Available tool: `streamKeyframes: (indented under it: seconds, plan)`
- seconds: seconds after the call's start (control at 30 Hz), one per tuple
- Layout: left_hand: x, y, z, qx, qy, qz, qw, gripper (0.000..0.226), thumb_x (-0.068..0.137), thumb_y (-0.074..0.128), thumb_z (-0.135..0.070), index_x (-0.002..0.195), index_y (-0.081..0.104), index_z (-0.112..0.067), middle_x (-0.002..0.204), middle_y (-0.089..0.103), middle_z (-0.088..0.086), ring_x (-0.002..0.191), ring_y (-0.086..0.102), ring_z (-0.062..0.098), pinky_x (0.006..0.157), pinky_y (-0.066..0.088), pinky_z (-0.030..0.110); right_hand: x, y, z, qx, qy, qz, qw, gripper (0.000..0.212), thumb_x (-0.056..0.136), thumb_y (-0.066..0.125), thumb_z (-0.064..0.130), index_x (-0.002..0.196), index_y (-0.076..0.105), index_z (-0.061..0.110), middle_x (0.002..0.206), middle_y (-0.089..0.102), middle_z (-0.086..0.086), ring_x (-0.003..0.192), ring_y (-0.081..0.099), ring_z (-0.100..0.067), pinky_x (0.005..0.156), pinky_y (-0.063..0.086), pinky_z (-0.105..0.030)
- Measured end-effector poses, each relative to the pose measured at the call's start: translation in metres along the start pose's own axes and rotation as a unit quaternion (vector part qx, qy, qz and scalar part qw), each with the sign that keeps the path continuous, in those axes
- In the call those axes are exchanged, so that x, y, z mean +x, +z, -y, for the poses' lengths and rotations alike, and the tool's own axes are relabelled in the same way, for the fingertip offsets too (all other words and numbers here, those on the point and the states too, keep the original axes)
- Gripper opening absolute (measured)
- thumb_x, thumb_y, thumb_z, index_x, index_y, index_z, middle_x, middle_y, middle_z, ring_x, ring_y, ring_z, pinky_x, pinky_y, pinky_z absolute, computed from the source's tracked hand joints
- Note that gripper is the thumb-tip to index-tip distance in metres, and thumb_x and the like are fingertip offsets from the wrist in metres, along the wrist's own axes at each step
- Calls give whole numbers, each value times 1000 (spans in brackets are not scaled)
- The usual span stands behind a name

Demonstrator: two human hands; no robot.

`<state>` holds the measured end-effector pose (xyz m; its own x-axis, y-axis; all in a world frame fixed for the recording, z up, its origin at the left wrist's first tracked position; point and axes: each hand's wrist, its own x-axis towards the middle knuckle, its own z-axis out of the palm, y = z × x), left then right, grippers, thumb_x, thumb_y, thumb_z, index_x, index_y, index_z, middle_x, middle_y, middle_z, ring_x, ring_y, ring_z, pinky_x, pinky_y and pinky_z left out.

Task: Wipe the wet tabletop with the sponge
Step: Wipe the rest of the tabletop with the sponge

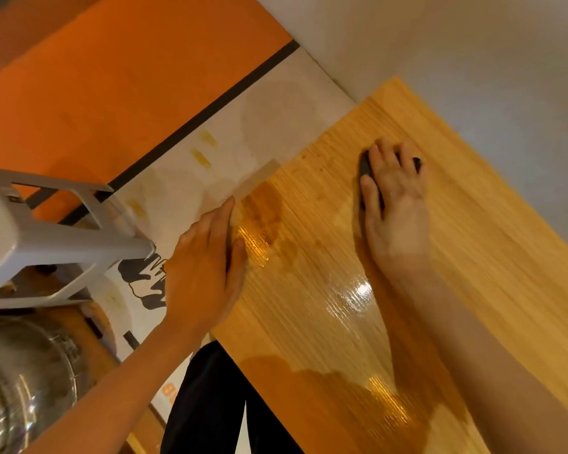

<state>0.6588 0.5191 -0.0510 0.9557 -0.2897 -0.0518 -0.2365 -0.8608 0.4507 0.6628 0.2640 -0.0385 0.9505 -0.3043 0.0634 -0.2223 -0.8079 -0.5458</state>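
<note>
The right hand [394, 204] lies flat, fingers spread, pressing a dark, flattened sponge [365, 168] onto the pale wooden slatted tabletop [492, 244] in the upper right of the frame. Only the sponge's dark edges show beside the fingers, its long axis apparently along the hand. The glistening wet patch [312, 290] lies toward the lower centre, nearer the wrist, so the stroke probably pulls back that way. The left hand [207, 263] rests open on the table's left edge, holding nothing.
</note>
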Motion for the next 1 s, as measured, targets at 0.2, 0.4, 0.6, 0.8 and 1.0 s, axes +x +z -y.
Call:
streamKeyframes:
  seconds: [0.2, 0.4, 0.6, 0.8, 1.0]
  plan:
    - [1, 1, 4, 3, 7, 3, 1000, 57, 106, 33, -39, 155, 36, -12, 140, 57, 12, 117, 59, 29, 92, 43, 33, -26, 27, 31, -17, -240, 119, 963, 42, 103, 42, 25, 140, 48, 7, 150, 42, -8, 145, 28, -26, 121, 18, -46]
    - [0, 1, 2, -4, -3, 2, 1000, 56, 106, 33, -38, 157, 34, -15, 140, 57, 9, 118, 59, 28, 91, 46, 33, 19, 4, -4, 11, -49, 24, 998, 44, 103, 37, 26, 143, 46, 10, 152, 39, -7, 147, 20, -26, 120, 4, -39]
    - [0, -1, 0, 2, 11, -9, 1000, 54, 106, 36, -35, 153, 38, -10, 138, 59, 13, 119, 60, 32, 94, 49, 41, -5, 35, 39, 20, -268, 123, 955, 39, 101, 46, 21, 138, 51, 7, 146, 46, -9, 144, 30, -26, 122, 15, -45]
    - [1, -1, -3, 24, 18, -27, 999, 53, 107, 33, -34, 150, 44, -5, 134, 62, 14, 114, 61, 30, 92, 47, 35, 63, -2, -8, -13, -109, 79, 991, 42, 105, 36, 26, 144, 44, 15, 153, 39, -4, 148, 20, -22, 121, 9, -47]
    - [1, -2, -3, 36, 20, -21, 999, 57, 106, 33, -35, 153, 40, -4, 134, 61, 14, 112, 57, 27, 89, 47, 36, 56, 46, 56, -65, -315, 157, 934, 37, 101, 36, 34, 106, 66, 12, 101, 67, -3, 102, 58, -23, 113, 24, -38]
